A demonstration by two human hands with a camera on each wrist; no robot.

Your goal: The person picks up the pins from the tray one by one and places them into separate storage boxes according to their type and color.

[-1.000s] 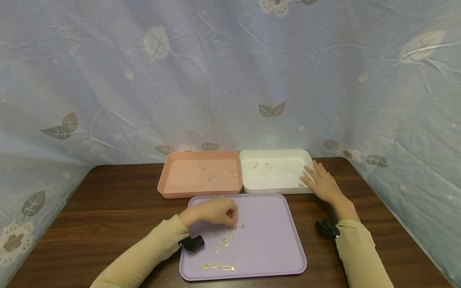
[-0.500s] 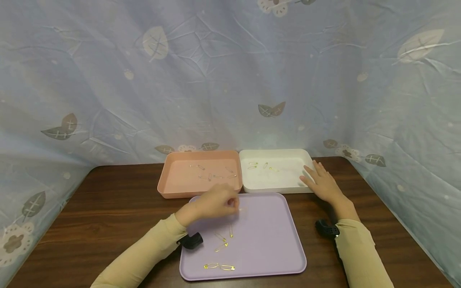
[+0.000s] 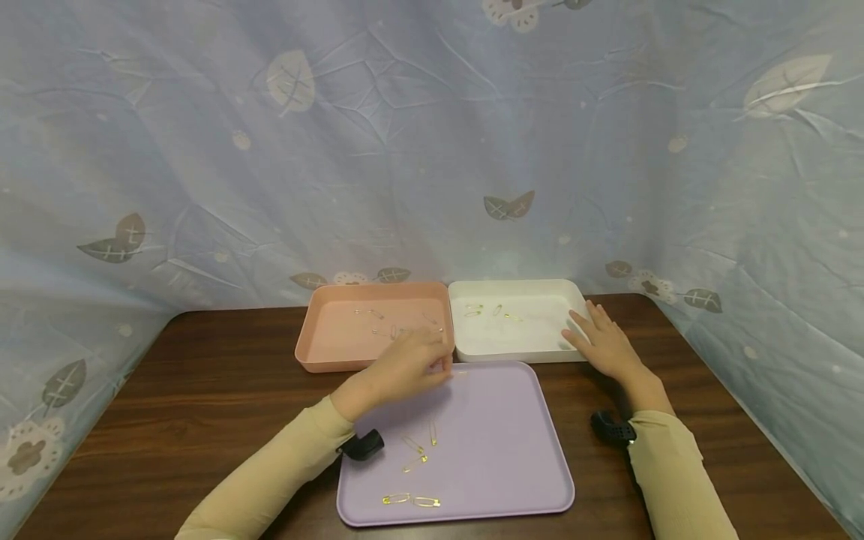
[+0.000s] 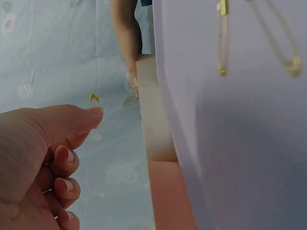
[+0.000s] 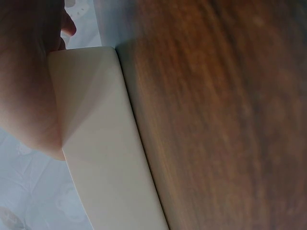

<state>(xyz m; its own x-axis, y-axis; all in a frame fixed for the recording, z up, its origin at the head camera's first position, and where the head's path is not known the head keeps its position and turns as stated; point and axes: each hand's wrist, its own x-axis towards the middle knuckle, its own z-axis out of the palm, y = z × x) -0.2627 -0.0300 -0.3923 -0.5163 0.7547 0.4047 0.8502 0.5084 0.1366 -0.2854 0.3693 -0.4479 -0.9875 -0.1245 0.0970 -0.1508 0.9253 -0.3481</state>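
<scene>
So the left hand [image 3: 405, 371] had a small gold safety pin [image 4: 93, 100] pinched between thumb and fingertip, lifted off the purple tray [image 3: 499, 457] and hovering right around that tray's far edge, just short of the pink tray [image 3: 337, 330] and the white tray [image 3: 533, 341]. In the wrist view only the pin's head poked out above the thumb. Looked to me like the carrying step of a sort: pin picked, not yet dropped. The white tray held the gold ones and the pink tray looked like it held silvery ones, so my guess was the next move needed a short reach rightward over the white rim, then letting go with the fingers low so the pin didn't bounce out.

The right hand [image 3: 604, 345] lay flat, fingers spread and relaxed, resting on the near right corner of the white tray, holding nothing.

A few more pins [image 3: 418, 450] were lying on the purple tray, including a pair [image 3: 410, 500] near its front edge.

Everything sat on a dark wooden table [image 3: 202, 405], with a pale blue leaf-print cloth [image 3: 432, 150] hung all around as a backdrop.
</scene>
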